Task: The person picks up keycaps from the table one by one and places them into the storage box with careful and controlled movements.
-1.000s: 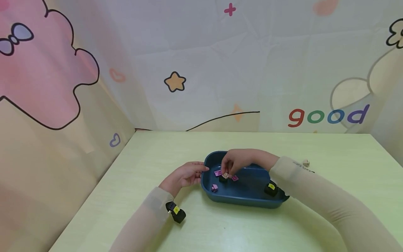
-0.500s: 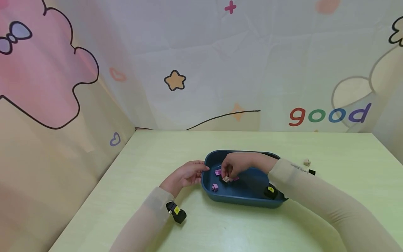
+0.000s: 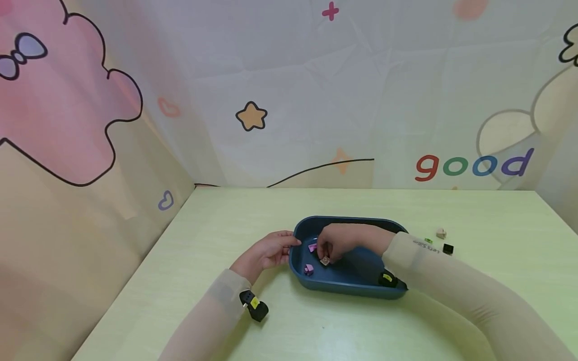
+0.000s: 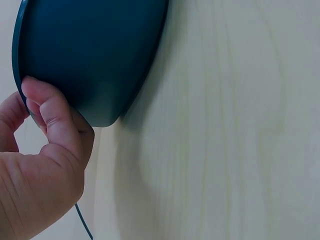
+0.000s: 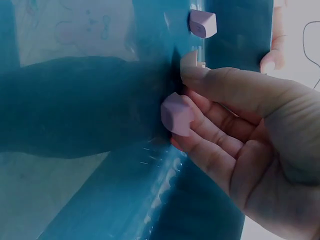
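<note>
A dark blue tray stands on the table. My left hand grips its left end, thumb and fingers on either side of the rim. Inside the tray, my right hand pinches a small beige keycap between thumb and fingers, low over the tray floor. In the right wrist view, a pink keycap touches the fingers of that hand. Another pink keycap lies near the tray's front left corner, and a flat pink one is beside the fingertips. The right hand and forearm hide part of the tray.
Right of the tray on the table lie a cream keycap, a black one and a small green piece partly behind the right sleeve. A printed cloth hangs behind the table.
My right hand has shifted slightly towards me with the beige keycap. The black keycap and green piece on the table have come out from behind the sleeve. My left hand stays on the tray.
</note>
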Demonstrator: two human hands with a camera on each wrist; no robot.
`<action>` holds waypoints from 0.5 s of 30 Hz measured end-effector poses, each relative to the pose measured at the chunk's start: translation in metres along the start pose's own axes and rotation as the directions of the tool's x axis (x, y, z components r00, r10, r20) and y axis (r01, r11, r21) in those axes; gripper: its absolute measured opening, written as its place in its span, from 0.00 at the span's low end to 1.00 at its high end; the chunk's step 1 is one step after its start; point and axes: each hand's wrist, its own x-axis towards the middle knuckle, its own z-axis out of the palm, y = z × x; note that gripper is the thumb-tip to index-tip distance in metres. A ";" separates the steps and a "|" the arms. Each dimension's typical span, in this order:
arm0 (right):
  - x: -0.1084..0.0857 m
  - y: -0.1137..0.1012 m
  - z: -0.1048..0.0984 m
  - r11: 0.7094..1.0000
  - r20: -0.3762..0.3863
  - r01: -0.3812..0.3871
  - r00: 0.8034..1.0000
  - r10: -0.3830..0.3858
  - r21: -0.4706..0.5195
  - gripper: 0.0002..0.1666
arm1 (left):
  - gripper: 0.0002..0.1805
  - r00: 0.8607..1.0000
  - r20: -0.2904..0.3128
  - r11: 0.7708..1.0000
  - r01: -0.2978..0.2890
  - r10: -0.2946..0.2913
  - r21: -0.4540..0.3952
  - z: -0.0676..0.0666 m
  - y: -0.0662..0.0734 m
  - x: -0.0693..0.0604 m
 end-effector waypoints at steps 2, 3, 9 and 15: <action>0.000 -0.001 -0.001 1.000 0.004 0.009 1.000 -0.009 -0.010 0.07 | 0.11 1.000 -0.006 1.000 0.006 -0.006 0.001 0.000 0.000 0.000; 0.000 -0.002 0.000 1.000 0.005 0.001 1.000 -0.001 -0.011 0.07 | 0.12 1.000 -0.008 1.000 0.007 -0.007 0.002 0.000 0.000 0.000; 0.004 0.002 0.003 0.999 -0.003 -0.039 0.999 0.039 -0.015 0.08 | 0.12 1.000 -0.004 1.000 0.009 -0.009 0.007 0.001 0.001 -0.001; 0.006 0.002 0.003 0.999 -0.010 -0.042 0.999 0.042 -0.034 0.10 | 0.10 1.000 0.018 1.000 0.000 0.000 0.004 -0.001 0.001 -0.002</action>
